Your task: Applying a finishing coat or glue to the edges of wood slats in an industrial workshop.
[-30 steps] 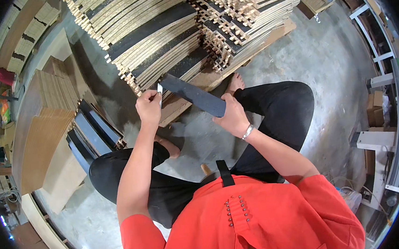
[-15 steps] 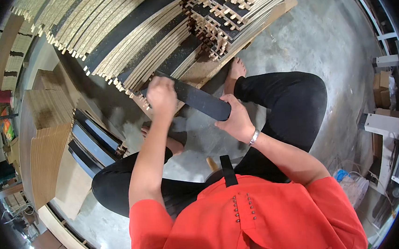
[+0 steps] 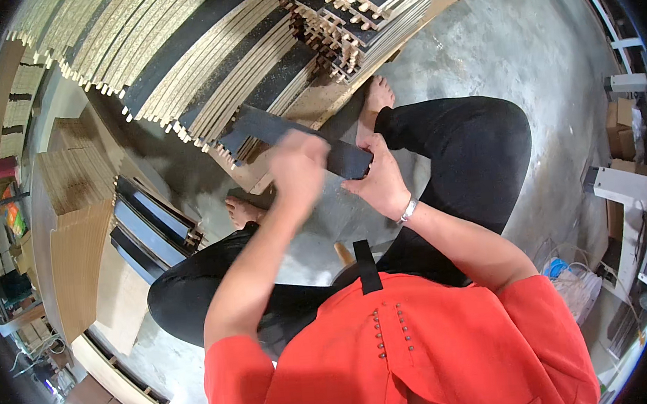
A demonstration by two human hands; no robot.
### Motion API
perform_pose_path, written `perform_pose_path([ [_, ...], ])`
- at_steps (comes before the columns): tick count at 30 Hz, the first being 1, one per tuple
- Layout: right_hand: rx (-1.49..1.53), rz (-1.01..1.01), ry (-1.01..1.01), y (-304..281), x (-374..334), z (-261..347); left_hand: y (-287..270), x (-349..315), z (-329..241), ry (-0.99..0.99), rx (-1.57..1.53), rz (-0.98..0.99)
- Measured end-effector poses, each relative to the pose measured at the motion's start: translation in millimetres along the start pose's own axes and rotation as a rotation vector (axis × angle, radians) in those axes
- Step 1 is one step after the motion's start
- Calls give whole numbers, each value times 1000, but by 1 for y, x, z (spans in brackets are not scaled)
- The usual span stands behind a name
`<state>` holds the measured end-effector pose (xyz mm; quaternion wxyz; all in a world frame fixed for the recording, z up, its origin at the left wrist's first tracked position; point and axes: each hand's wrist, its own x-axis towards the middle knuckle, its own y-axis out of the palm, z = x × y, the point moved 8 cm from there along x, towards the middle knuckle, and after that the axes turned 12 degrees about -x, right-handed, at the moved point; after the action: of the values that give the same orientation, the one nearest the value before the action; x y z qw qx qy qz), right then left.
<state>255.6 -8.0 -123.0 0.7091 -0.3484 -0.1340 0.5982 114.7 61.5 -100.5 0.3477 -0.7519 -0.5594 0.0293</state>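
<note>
A narrow black board [image 3: 268,126] slants from the stacked boards toward my right hand [image 3: 383,180]. My right hand is closed round its near end, thumb on one side and fingers toward the other. Over the middle of the board is my left hand [image 3: 299,166], blurred by motion, with its fingers curled in. Whatever those fingers may hold is hidden. The far end of the board lies over the edge of a large stack of boards [image 3: 175,54], whose ends bristle with short wooden dowels [image 3: 193,140].
More dowelled boards [image 3: 333,30] are piled crosswise at the top. To the left stand curved brown sheets [image 3: 80,244] and several dark, glossy panels [image 3: 151,231]. My bare feet [image 3: 377,95] rest on the concrete floor [image 3: 472,61]. White metal frames [image 3: 623,190] line the right side.
My left hand has slid along the black board toward my right hand, uncovering the far end. My right hand keeps its grip and has shifted slightly; the view has tilted a little.
</note>
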Motion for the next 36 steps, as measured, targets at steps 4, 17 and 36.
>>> perform_pose_path([
  [4,57,8,-48,-4,-5,8,11,-14,-22,-87,-213,75],
  [17,396,50,-18,-16,-4,16,-9,23,-26,-63,-172,36],
  [36,393,56,18,-15,-5,12,-27,14,0,-2,153,-67],
])
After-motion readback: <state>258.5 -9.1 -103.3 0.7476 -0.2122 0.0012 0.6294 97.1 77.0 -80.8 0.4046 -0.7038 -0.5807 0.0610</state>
